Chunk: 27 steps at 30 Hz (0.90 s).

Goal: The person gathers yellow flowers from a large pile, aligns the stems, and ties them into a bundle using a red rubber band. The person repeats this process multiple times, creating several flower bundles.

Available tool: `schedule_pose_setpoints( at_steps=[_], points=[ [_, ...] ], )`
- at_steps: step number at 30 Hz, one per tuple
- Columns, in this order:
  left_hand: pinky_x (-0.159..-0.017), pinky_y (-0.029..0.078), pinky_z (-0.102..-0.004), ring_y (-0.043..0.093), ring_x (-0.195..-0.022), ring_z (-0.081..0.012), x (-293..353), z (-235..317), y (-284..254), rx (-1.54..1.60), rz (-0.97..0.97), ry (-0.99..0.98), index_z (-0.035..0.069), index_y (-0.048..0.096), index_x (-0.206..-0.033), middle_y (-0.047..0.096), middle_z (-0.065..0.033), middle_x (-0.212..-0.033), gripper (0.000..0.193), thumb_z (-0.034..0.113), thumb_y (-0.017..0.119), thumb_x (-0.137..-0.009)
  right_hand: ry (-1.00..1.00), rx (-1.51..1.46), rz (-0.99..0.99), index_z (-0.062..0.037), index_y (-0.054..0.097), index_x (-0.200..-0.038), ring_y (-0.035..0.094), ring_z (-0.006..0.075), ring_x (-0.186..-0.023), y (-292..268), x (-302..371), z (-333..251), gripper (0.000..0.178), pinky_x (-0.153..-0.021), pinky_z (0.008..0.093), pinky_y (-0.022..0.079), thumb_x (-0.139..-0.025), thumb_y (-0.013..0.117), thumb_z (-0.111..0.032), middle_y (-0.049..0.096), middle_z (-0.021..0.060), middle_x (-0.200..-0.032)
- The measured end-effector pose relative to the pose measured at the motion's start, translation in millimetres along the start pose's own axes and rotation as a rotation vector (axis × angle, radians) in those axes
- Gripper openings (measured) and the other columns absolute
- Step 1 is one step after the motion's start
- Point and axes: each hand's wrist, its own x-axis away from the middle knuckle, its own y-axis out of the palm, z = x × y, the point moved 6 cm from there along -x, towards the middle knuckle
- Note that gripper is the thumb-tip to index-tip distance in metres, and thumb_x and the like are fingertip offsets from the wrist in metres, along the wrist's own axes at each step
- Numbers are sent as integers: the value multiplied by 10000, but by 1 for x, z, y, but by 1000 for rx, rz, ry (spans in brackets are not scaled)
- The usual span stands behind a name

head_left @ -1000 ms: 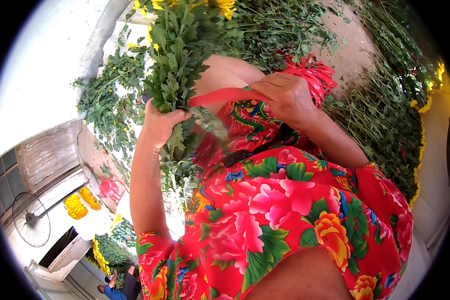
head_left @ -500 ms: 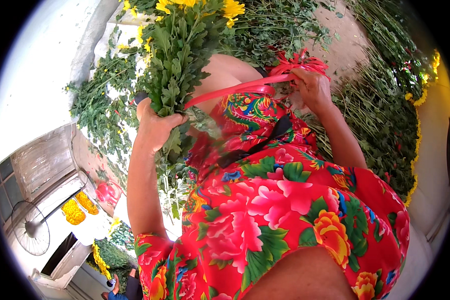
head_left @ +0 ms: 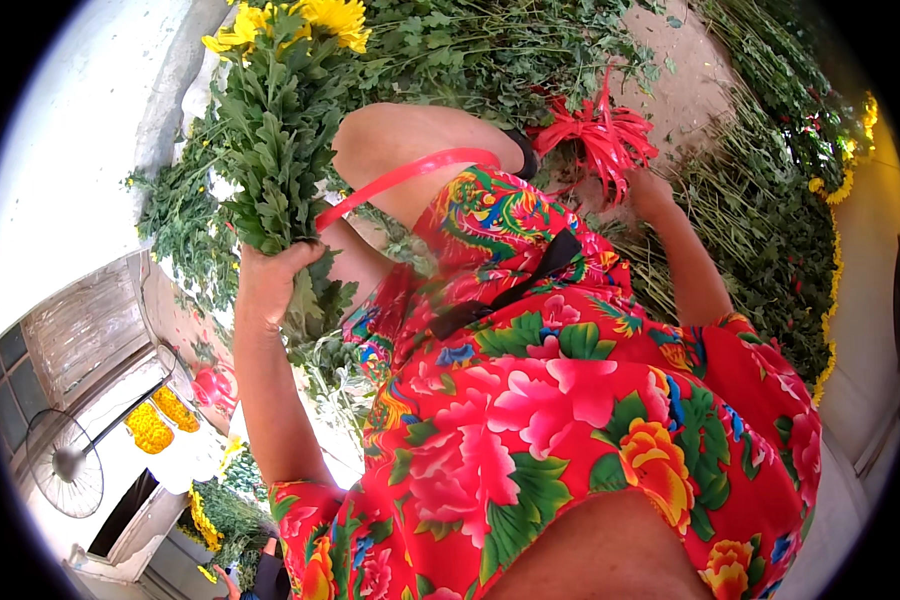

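At upper left, the left grip (head_left: 268,284) is closed around a yellow chrysanthemum bunch (head_left: 278,140), which rises above it; at upper right, the right grip (head_left: 650,193), half-hidden beside red ribbons (head_left: 602,140), I cannot tell.

At the lower left, a caged fan (head_left: 67,463) is showing at the end of a dark pole (head_left: 130,409), with a weathered panel (head_left: 82,330) standing above. A red object (head_left: 213,388) is resting nearby, while another person (head_left: 271,577) is partly appearing below.

Right hand (head_left: 652,197): fingers largely hidden by red ribbon bundle (head_left: 602,142); yellow chrysanthemums (head_left: 334,22) cropped above; distant co-worker (head_left: 270,576) cropped below
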Motion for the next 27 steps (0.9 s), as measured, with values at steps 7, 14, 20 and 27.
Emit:
schedule_pose_setpoints(
  at_steps=[7, 14, 20, 27],
  points=[
    [-740, 526, -303, 635, -754, -141, -4, 0, 4, -69, -45, -8, -30, 694, -955, 706, -64, -849, 242, 41, 718, -725, -507, -805, 259, -42, 729, -1016, 690, 274, -841, -117, -1, -201, 168, -736, 353, 536, -862, 705, -104, 700, 125, -953],
    [-742, 527, -303, 633, -745, -143, 6, 6, 4, 12, 27, -30, -35, 702, -977, 711, -64, -853, 250, 27, 705, -736, -504, -856, 321, -2, 693, -991, 679, 260, -748, -122, -11, -203, 145, -692, 345, 536, -846, 696, -12, 687, 140, -856],
    [-738, 529, -306, 640, -760, -145, 4, 4, 6, -70, -8, -20, -42, 701, -991, 713, -59, -865, 258, 18, 706, -740, -417, -643, 553, -32, 678, -966, 681, 297, -743, -153, 6, -169, 107, -670, 374, 529, -872, 681, -81, 692, 140, -846],
    [-747, 525, -299, 639, -788, -132, 3, -23, -32, -18, 39, -66, -38, 698, -1006, 703, -49, -887, 256, -3, 701, -753, -5, -339, 333, -30, 670, -844, 674, 315, -650, -57, -30, -38, 147, -631, 435, 528, -866, 711, -169, 706, 122, -770]
  ],
)
